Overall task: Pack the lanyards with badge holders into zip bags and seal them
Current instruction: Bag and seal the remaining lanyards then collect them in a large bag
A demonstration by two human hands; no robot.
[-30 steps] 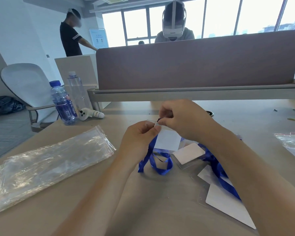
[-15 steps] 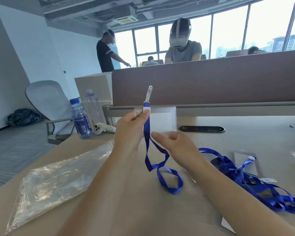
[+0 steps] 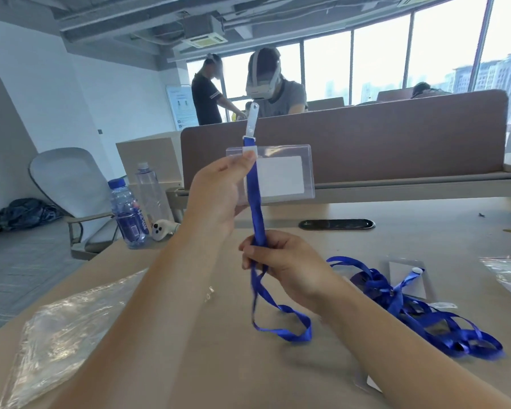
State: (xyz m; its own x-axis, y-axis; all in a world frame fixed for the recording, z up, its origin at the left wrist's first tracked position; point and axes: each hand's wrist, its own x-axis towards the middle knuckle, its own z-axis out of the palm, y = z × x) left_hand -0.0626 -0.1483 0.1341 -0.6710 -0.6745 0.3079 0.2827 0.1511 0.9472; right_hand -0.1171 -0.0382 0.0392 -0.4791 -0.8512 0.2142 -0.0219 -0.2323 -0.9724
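A clear plastic badge holder with a white card (image 3: 281, 175) is held upright above the tan surface (image 3: 278, 376), and its blue ribbon lanyard (image 3: 255, 202) hangs below. The left grip (image 3: 216, 190) pinches the holder's top edge at the strap; the right grip (image 3: 283, 261) is curled round the ribbon lower down. Clear zip bags (image 3: 56, 329) lie to the left.

Holding the badge holder (image 3: 281, 175) and its lanyard (image 3: 255, 202) over the middle of the tabletop (image 3: 425, 231), right of the zip bags (image 3: 65, 329), left of the lanyard pile (image 3: 425, 320), before the partition (image 3: 366, 143), with bottles (image 3: 127, 214) at far left
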